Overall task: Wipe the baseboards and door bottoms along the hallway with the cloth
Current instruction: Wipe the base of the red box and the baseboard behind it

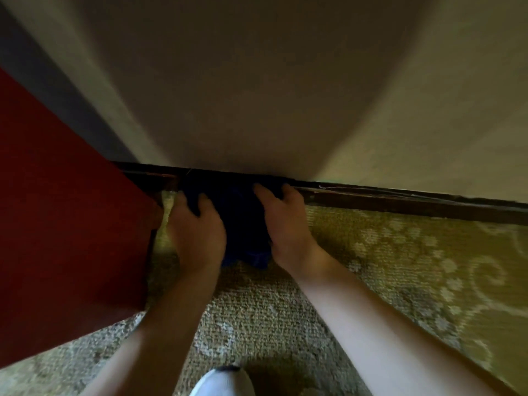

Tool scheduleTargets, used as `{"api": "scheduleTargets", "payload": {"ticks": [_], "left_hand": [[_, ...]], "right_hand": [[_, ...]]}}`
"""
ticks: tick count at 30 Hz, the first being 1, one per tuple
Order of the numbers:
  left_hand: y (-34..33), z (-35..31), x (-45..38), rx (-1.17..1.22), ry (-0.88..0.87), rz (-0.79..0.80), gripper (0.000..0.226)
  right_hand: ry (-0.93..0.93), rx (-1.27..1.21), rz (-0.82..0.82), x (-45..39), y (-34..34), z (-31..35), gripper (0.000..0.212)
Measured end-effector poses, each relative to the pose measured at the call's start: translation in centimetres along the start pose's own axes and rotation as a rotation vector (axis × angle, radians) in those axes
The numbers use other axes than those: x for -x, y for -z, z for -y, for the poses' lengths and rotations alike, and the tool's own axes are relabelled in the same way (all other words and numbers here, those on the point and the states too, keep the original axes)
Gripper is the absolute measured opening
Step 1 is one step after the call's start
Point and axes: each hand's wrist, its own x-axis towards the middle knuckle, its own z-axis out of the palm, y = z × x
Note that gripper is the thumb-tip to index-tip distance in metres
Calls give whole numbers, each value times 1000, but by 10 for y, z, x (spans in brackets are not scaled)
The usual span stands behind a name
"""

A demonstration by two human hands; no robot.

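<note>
Cloth (243, 224), soft and floppy, bunching against the baseboard (400, 201). Gripping it with left hand (197, 224) and right hand (285, 221) at opposite edges.

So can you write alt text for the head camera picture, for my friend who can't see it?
Two bare hands, the left hand and the right hand, hold a dark blue cloth against a dark wooden baseboard where a pale wall meets patterned carpet. A dark red door stands at the left.

Baseboard (400, 200) behind cloth (243, 224) hidden.
</note>
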Motion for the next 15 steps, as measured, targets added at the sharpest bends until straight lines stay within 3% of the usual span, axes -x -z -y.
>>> {"api": "scheduleTargets", "payload": {"ticks": [3,7,10,12,15], "left_hand": [[-8,1,-5,34,66,146,48],[-16,1,11,11,-22,339,34],[-18,0,16,85,20,290,29],[-13,1,10,142,101,147,28],[2,13,-1,195,142,-29,38]], "right_hand": [[36,-26,-42,-6,22,5,13],[101,-122,-451,-11,39,-4,8],[113,25,-617,-13,31,-3,7],[155,198,-561,-11,9,1,7],[144,377,-305,0,-34,-3,25]]}}
